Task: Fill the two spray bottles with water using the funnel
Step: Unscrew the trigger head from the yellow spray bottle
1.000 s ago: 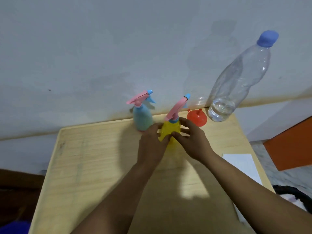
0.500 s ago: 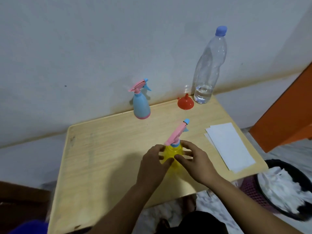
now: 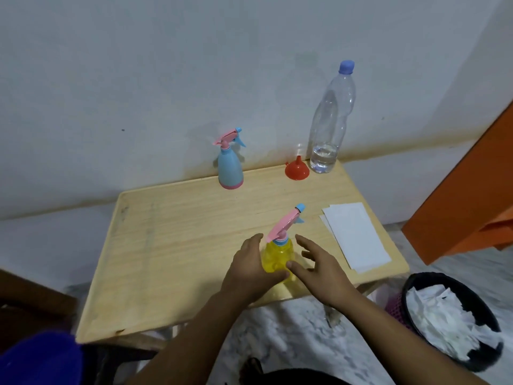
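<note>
Now we ready the yellow bottle [image 3: 277,258] near the table's [image 3: 172,245] front edge.
Our left hand [image 3: 251,269] cups it; our right hand [image 3: 319,269], fingers spread, touches it by the thumb. Next, we judge, unscrew its sprayer and fetch the funnel [image 3: 297,171] by the water bottle [image 3: 331,126].

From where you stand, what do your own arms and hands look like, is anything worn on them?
Both arms are bare up to the picture's edge: no sleeves, gloves or watch show. The left hand and right hand carry no rings that I can make out.
</note>
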